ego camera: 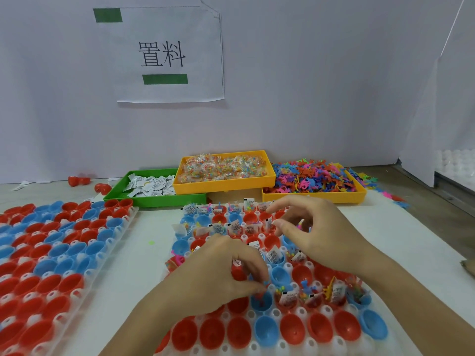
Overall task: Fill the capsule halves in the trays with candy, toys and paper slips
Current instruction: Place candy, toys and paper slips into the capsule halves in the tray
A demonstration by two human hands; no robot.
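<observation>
The left hand's (218, 276) fingers (257, 286) are pinched together on small toys over a blue capsule half (262, 301) in the white plastic peg tray (277, 343). The right hand (316, 232) hovers above filled red and blue capsule halves (311, 296) with its fingers spread apart, holding nothing.

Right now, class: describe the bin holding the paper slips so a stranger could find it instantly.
Look below the wall sign to the three bins at the table's back edge. The green bin sits leftmost and lowest. It alone is green and holds white folded slips; its neighbours are yellow.
</observation>
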